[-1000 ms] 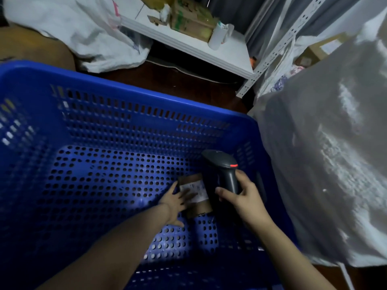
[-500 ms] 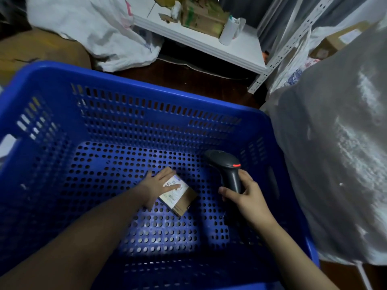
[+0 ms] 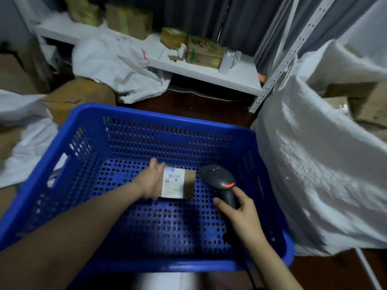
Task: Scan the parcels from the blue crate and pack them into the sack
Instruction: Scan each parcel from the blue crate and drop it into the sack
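A single view is supplied, taken by a wide-angle camera worn on the head and aimed forward and steeply down. The blue crate [image 3: 167, 119] is looked into from close above, its far rim toward 12 o'clock and its near rim low at 6 o'clock. The centre is taken by the parcel [image 3: 178, 184] gripped in the left hand [image 3: 150, 182] and the scanner [image 3: 219, 181] gripped in the right hand [image 3: 243, 216], with the forearms entering from 7 and 5 o'clock. The sack [image 3: 324, 174] is cropped at 3 o'clock. A white shelf [image 3: 243, 78] is seen farther off at 12 o'clock.
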